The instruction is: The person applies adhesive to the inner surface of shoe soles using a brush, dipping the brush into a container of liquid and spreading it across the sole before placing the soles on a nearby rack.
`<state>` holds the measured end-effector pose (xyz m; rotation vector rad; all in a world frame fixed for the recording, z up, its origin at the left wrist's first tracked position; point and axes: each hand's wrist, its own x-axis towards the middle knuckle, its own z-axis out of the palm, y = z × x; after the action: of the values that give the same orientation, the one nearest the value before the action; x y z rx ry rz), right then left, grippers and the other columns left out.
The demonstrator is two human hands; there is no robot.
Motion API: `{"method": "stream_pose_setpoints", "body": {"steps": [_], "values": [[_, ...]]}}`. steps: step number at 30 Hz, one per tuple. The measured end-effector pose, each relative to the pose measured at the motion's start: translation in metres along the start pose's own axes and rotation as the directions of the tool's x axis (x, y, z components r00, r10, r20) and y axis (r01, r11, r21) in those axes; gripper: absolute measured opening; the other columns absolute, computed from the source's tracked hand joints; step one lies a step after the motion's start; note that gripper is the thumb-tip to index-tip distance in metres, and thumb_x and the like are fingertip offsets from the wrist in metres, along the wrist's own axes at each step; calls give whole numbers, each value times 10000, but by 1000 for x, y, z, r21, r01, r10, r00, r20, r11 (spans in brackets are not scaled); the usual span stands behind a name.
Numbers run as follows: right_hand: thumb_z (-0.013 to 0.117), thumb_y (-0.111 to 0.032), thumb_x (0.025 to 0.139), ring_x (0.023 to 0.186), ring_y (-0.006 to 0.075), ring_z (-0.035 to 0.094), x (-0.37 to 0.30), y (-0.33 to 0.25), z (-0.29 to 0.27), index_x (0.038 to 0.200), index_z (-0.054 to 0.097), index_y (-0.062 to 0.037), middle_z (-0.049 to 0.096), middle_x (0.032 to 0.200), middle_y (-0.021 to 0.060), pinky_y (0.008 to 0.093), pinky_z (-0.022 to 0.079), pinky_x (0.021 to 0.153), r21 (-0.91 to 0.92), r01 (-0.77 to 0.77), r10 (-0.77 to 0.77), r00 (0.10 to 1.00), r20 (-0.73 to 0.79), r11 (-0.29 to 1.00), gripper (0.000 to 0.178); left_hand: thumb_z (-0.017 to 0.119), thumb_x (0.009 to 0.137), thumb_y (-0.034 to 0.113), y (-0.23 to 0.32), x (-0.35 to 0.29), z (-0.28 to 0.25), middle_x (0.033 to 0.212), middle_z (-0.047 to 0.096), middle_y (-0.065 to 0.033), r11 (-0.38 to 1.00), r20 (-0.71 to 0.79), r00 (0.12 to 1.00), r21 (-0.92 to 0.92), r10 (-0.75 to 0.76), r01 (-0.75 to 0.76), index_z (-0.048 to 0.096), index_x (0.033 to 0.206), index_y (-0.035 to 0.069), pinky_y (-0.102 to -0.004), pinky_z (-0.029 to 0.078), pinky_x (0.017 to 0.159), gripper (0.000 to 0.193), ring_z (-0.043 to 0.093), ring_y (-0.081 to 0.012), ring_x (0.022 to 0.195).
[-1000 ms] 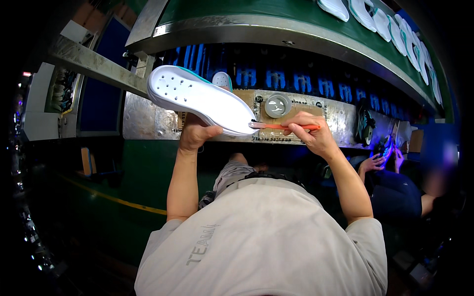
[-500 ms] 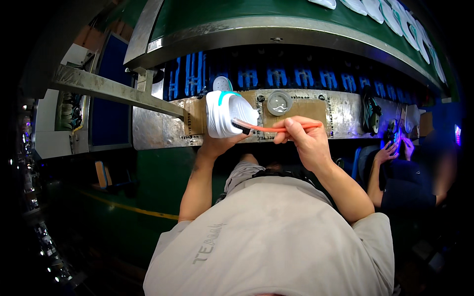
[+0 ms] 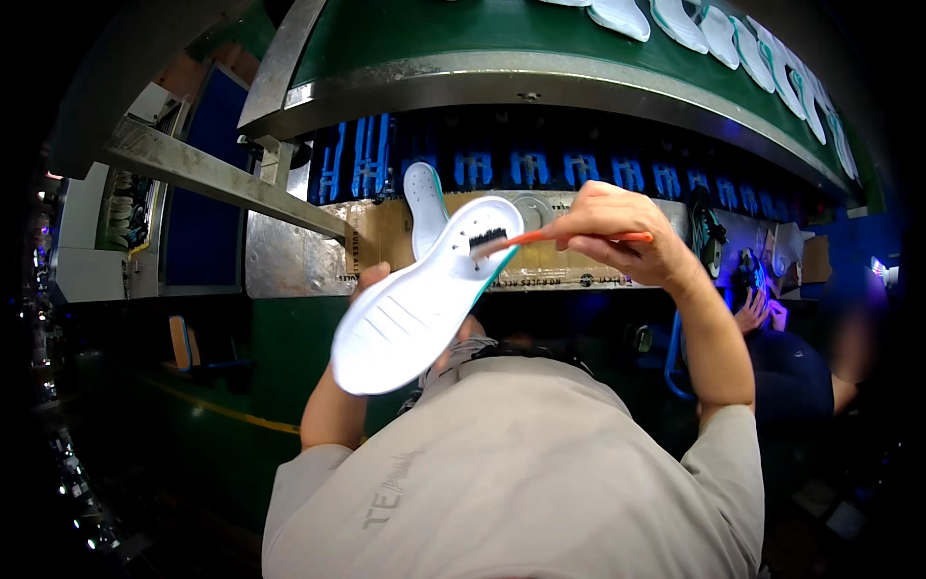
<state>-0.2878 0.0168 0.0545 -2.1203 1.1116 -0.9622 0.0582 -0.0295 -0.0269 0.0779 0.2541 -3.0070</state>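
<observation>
A white shoe sole (image 3: 410, 309) with a teal edge is tilted in front of me, its long flat face turned up. My left hand (image 3: 370, 280) grips it from beneath; most of the fingers are hidden behind the sole. In my right hand (image 3: 617, 232) is a brush (image 3: 526, 237) with an orange handle and black bristles. The brush head lies over the far end of the sole, near several small holes; whether the bristles touch it I cannot tell. Behind my right fingers, a clear round cup (image 3: 532, 205) is partly covered.
Another white sole (image 3: 424, 205) rests on cardboard on the metal bench (image 3: 289, 256). Beyond it run blue racks (image 3: 529, 168) under a green conveyor (image 3: 434, 29) carrying several white soles (image 3: 680, 24). A dark shoe (image 3: 711, 241) stands at right, near a co-worker's hands (image 3: 757, 311).
The held sole has turned from end-on to its long flat face and come nearer. My right hand moved the brush up and right. Soles on the conveyor shifted left.
</observation>
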Motion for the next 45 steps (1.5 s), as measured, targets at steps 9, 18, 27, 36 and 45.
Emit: {"method": "stream_pose_setpoints", "body": {"steps": [9,18,27,36,45], "values": [[759,-119,923,828,236,645,35,14,-12,1086,798,-94,752,914,60,356,552,739,-21,87,-79,962,260,996,169,542,937,619,-8,-1,-3,1192,531,-503,974,41,984,-137,-176,180,349,1573,-39,-493,657,648,935,702,-567,894],[680,-111,976,791,218,742,2,23,-9,1049,785,-15,782,880,103,310,572,734,-83,-235,237,971,13,968,159,703,819,531,-5,-4,8,1471,390,-420,922,-141,968,359,206,-144,192,1655,44,-485,638,842,1094,607,-518,1193],[638,-154,1034,799,139,739,-15,9,8,1016,762,58,782,841,110,278,585,804,399,-536,606,793,-66,744,246,591,818,633,3,6,7,1688,184,-335,130,26,894,987,448,-93,107,1660,-58,-437,180,1278,1191,229,-391,1587],[543,-210,1093,753,124,668,-34,39,-21,1072,715,78,738,821,100,266,532,739,695,-340,577,806,-131,634,336,589,839,573,6,17,8,1652,310,-309,154,39,907,981,420,-114,140,1660,-53,-405,263,1253,1126,338,-359,1546],[557,-247,1092,813,141,642,-131,74,-4,1120,691,49,729,893,86,297,501,783,860,-64,760,504,-411,507,327,543,989,557,78,57,-21,1263,623,-400,771,1,986,623,169,-133,386,1562,-39,-448,674,782,842,765,-409,941]]}}
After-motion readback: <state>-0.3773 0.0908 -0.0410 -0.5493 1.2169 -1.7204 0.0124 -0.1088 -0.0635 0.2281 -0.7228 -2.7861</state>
